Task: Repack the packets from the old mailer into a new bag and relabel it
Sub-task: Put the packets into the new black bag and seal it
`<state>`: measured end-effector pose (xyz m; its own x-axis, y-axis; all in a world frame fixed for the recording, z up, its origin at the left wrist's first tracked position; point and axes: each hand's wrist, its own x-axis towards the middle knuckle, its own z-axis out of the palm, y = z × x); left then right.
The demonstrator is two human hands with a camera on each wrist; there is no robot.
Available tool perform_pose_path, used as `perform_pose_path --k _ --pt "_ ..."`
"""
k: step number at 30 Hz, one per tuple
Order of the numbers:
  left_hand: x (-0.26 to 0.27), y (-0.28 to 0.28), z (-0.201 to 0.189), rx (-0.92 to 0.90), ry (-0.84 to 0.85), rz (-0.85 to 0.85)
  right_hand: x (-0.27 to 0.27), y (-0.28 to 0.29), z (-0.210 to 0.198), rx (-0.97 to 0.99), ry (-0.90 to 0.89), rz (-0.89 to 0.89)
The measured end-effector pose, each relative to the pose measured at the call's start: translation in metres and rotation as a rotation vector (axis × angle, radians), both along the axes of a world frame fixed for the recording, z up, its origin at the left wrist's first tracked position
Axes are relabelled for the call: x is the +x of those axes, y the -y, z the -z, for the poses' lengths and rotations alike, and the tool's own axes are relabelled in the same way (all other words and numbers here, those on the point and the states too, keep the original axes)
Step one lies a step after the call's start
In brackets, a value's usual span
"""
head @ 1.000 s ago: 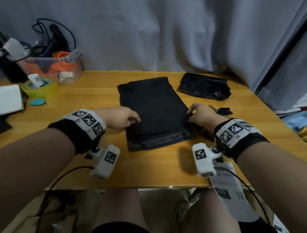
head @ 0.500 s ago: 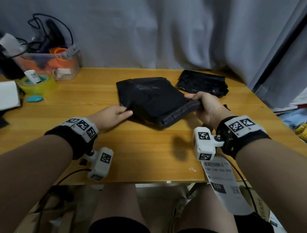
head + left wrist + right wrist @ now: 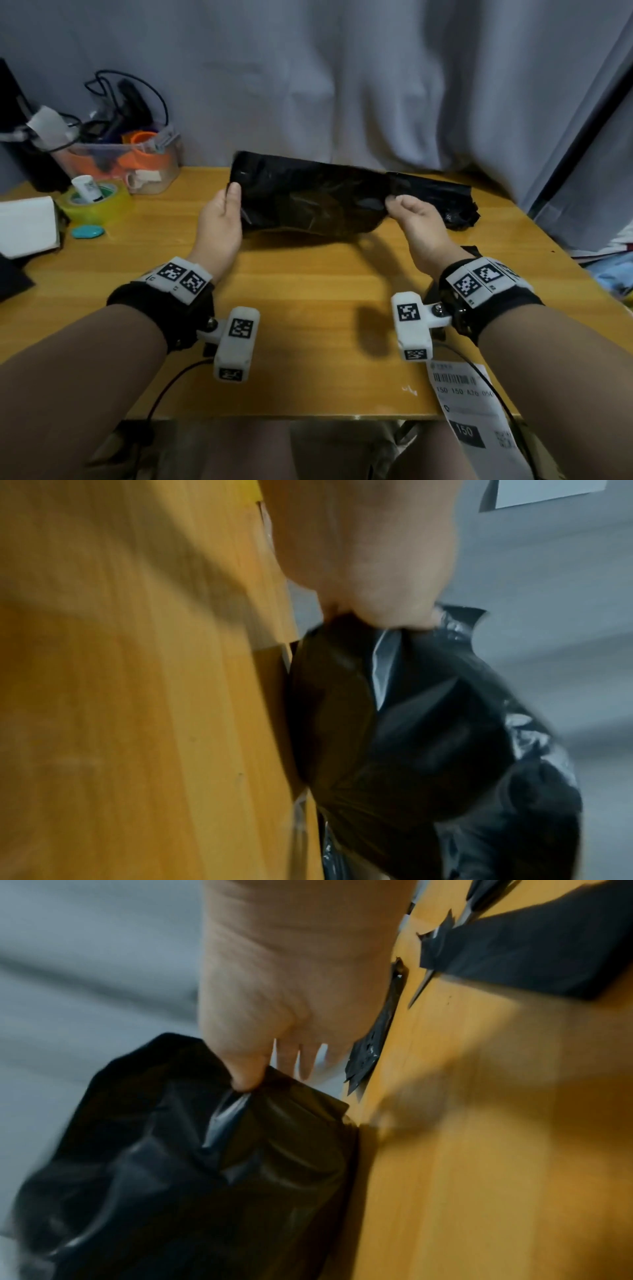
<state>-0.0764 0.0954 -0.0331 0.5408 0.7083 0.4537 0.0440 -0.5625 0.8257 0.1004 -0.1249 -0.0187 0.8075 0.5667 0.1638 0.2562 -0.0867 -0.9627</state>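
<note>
Black bag [image 3: 308, 202] held up on edge above the wooden surface [image 3: 308, 308], stretched between both hands, its lower edge bulging just over the wood. Left hand [image 3: 221, 219] pinching the bag's left end, thumb in front and fingers hidden behind the plastic. Right hand [image 3: 416, 219] pinching the right end the same way, thumb pressed into crumpled plastic in the right wrist view [image 3: 246, 1080]. Crumpled old mailer [image 3: 442, 202] lying at the far right of the surface, partly behind the bag. Shipping label [image 3: 469, 407] hanging over the near edge, printed with a barcode and "150". Scrap of black plastic [image 3: 534, 947] on the surface just beside the right wrist. Far left: roll of yellow-green tape [image 3: 99, 202], small teal object [image 3: 88, 232], white paper [image 3: 27, 224], clear bin [image 3: 126, 164] of orange items and cables.
</note>
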Motion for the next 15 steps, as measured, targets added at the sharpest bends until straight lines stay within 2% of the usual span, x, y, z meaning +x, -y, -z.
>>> perform_pose_path --k 1,3,9,11,13,15 --pt "0.001 -0.002 -0.001 0.024 0.055 -0.052 0.001 -0.004 -0.001 0.025 0.017 -0.007" --pt "0.004 -0.003 -0.005 -0.002 0.104 -0.053 0.003 -0.013 0.000 0.052 0.033 0.015" --pt "0.008 0.003 0.001 -0.190 0.022 0.106 0.001 -0.032 0.001 0.090 0.077 0.265" --pt "0.008 0.000 0.004 -0.115 0.062 0.049 0.002 -0.035 0.008 0.111 -0.012 0.207" --pt "0.008 -0.003 -0.001 -0.049 0.082 -0.063 0.001 -0.037 0.017 0.040 -0.102 0.113" --pt "0.011 -0.003 -0.008 0.021 0.073 -0.143 0.001 -0.039 0.024 -0.043 -0.030 0.124"
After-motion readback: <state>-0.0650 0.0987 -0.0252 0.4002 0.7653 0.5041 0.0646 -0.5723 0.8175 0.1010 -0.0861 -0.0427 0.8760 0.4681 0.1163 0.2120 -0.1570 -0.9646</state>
